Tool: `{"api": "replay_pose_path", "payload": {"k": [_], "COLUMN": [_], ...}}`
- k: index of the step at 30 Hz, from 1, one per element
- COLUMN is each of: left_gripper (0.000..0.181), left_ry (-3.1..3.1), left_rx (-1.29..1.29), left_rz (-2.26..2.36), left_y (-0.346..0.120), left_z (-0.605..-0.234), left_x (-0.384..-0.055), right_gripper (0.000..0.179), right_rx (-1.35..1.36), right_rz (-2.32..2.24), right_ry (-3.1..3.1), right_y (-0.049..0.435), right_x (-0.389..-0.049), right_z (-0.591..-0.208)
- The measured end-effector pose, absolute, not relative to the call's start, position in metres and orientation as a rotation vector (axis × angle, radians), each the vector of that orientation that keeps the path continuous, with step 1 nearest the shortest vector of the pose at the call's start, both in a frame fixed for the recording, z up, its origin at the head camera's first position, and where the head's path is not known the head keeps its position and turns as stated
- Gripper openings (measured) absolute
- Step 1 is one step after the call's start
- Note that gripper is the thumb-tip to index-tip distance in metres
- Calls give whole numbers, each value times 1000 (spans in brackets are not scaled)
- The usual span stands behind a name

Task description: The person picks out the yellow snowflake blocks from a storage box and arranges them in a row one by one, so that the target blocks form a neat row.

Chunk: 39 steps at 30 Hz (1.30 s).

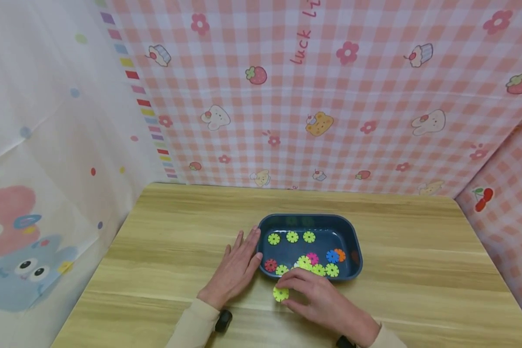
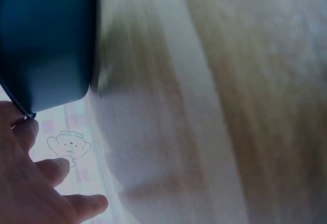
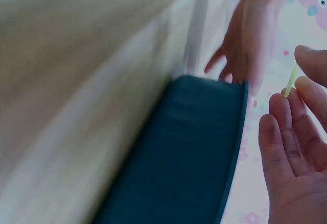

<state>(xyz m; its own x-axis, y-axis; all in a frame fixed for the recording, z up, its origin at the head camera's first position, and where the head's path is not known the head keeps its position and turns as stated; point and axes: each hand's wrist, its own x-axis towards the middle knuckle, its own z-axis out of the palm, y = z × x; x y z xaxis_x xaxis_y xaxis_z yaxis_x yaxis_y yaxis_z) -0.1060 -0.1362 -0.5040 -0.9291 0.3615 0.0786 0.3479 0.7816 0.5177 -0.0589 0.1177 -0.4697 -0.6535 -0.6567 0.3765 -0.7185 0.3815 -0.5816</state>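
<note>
left hand (image 1: 233,271) back up, fingers extended forward, slightly spread, thumb apart. right hand (image 1: 315,294) angled leftward, thumb and forefinger pinching, other fingers loosely extended.

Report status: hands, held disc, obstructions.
Left hand against tray, left end. Right hand pinching yellow-green disc by tray's near side. Other discs in tray, some behind right hand.
</note>
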Motion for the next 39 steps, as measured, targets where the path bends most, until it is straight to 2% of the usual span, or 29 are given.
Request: {"api": "replay_pose_path", "payload": {"k": [10, 25, 39], "left_gripper": [63, 63, 62], "left_ry": [2935, 2938, 2943], "left_rx": [573, 598, 589], "left_rz": [842, 854, 879], "left_y": [-135, -136, -135], "left_z": [-503, -502, -506], "left_x": [-108, -109, -106], "right_gripper": [27, 25, 25], "right_rx": [1345, 1392, 1567], "right_rz": [1113, 1061, 870], "right_ry": [-2610, -2777, -2759], "right_y": [116, 110, 100], "right_x": [-53, -62, -63], "right_z": [-481, -490, -501]}}
